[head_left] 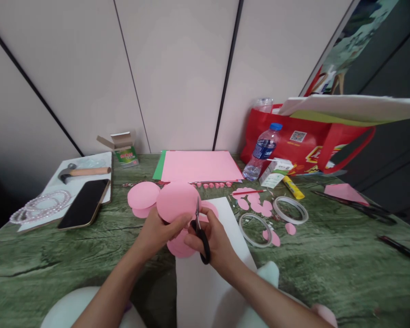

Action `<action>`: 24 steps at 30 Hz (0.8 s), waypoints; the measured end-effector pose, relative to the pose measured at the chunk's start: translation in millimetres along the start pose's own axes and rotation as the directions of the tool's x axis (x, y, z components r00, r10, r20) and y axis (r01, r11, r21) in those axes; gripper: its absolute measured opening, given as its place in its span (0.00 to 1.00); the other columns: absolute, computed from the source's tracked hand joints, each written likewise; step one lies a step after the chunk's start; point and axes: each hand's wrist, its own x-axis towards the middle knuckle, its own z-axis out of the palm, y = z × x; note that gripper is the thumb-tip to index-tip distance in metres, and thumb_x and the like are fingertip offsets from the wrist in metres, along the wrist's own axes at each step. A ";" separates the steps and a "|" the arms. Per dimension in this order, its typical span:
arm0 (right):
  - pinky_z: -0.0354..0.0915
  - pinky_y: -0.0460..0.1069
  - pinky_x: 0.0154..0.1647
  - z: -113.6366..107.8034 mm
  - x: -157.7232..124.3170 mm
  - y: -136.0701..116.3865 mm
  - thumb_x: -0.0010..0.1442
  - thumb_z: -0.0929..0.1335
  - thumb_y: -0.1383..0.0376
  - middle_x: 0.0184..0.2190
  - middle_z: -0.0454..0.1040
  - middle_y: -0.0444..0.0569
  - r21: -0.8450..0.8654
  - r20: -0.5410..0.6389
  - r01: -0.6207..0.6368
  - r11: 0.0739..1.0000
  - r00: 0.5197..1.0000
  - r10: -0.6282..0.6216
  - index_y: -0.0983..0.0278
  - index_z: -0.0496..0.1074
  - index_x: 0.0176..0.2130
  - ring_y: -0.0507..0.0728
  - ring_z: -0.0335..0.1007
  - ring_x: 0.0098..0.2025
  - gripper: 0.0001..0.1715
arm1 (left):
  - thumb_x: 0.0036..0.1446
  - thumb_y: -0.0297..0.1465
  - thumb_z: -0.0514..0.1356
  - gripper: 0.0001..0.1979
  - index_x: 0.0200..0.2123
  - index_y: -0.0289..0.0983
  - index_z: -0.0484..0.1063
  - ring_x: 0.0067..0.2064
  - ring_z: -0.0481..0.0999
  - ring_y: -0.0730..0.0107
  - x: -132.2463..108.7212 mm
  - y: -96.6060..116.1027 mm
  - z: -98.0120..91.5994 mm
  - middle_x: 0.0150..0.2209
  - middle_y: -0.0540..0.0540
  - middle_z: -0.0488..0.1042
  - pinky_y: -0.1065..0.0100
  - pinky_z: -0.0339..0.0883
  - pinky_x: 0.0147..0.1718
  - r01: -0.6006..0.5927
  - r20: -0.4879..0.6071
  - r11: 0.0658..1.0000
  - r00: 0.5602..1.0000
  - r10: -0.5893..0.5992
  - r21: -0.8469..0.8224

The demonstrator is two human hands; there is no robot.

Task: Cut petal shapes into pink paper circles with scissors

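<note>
My left hand (164,232) pinches a pink paper circle (178,200) by its lower edge, thumb on top, and holds it up over the table. In my right hand (210,234) is a pair of scissors (201,237) with black handles. Its blades point upward against the right edge of the circle; whether they are parted I cannot tell. Other pink paper circles (143,196) lie to the left, and more show below and behind my hands, partly hidden. A long white sheet (205,291) lies under my wrists.
At the back lies a stack of pink paper (198,165). Rightward are tape rolls (290,210), paper scraps (254,200), a glue stick (293,187), a water bottle (263,150) and a red bag (294,146). Leftward are a phone (84,204), a hammer (85,172) and bead strings (41,207).
</note>
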 end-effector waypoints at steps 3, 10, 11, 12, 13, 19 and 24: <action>0.53 0.41 0.20 -0.4 -0.4 0.1 0.39 0.73 0.67 0.19 0.61 0.35 0.001 0.006 0.004 1.000 1.000 -0.004 0.62 0.55 0.41 0.46 0.54 0.20 0.32 | 0.44 0.36 0.59 0.11 0.19 0.34 0.64 0.16 0.58 0.79 0.1 0.0 0.2 0.14 0.54 0.61 0.77 0.51 0.13 0.007 -0.008 1.000 1.000 -0.007 -0.005; 0.55 0.41 0.19 -2.8 1.0 5.2 0.40 0.72 0.67 0.18 0.64 0.36 -0.091 -0.030 -0.003 0.996 1.000 0.000 0.62 0.55 0.42 0.47 0.57 0.19 0.31 | 0.44 0.35 0.58 0.11 0.19 0.34 0.64 0.16 0.58 0.79 0.9 -0.1 -0.6 0.14 0.54 0.62 0.77 0.51 0.13 -0.009 -0.013 1.000 1.000 0.009 -0.003; 0.55 0.42 0.19 -3.3 1.3 5.8 0.40 0.71 0.67 0.18 0.64 0.36 -0.117 -0.037 -0.004 0.993 0.999 -0.001 0.62 0.55 0.42 0.47 0.58 0.19 0.31 | 0.44 0.35 0.58 0.11 0.19 0.34 0.64 0.16 0.58 0.79 1.1 -0.4 -0.8 0.14 0.54 0.63 0.77 0.51 0.13 -0.014 -0.007 1.000 1.000 0.014 -0.008; 0.56 0.42 0.19 -3.7 1.5 6.4 0.41 0.71 0.67 0.18 0.64 0.37 -0.138 -0.042 -0.001 0.990 0.999 -0.005 0.62 0.55 0.42 0.48 0.59 0.19 0.30 | 0.44 0.35 0.58 0.11 0.19 0.33 0.65 0.16 0.58 0.80 1.4 -0.7 -1.1 0.14 0.54 0.63 0.77 0.51 0.13 -0.019 0.000 1.000 1.000 0.019 -0.014; 0.57 0.42 0.19 -4.1 1.7 7.0 0.42 0.71 0.67 0.18 0.64 0.37 -0.152 -0.043 0.004 0.988 0.999 -0.011 0.62 0.55 0.42 0.48 0.59 0.19 0.30 | 0.45 0.35 0.58 0.11 0.18 0.33 0.64 0.16 0.58 0.80 1.6 -0.9 -1.3 0.14 0.54 0.63 0.77 0.51 0.13 -0.026 0.007 0.999 1.000 0.026 -0.019; 0.59 0.43 0.19 -5.4 2.0 9.9 0.44 0.69 0.66 0.18 0.65 0.37 -0.177 -0.043 0.023 0.984 0.999 -0.031 0.63 0.56 0.43 0.49 0.62 0.19 0.27 | 0.47 0.34 0.57 0.15 0.13 0.33 0.62 0.14 0.54 0.82 2.8 0.8 -2.4 0.11 0.55 0.59 0.77 0.49 0.13 -0.050 0.042 0.999 0.998 0.050 -0.012; 0.58 0.43 0.17 -2.8 0.4 2.0 0.43 0.70 0.66 0.16 0.66 0.36 -0.178 -0.058 -0.012 0.984 0.998 0.001 0.63 0.56 0.42 0.49 0.62 0.17 0.27 | 0.47 0.35 0.57 0.16 0.13 0.33 0.62 0.14 0.54 0.83 2.3 2.8 -3.5 0.11 0.55 0.58 0.77 0.49 0.13 -0.048 0.048 0.999 0.998 0.048 -0.009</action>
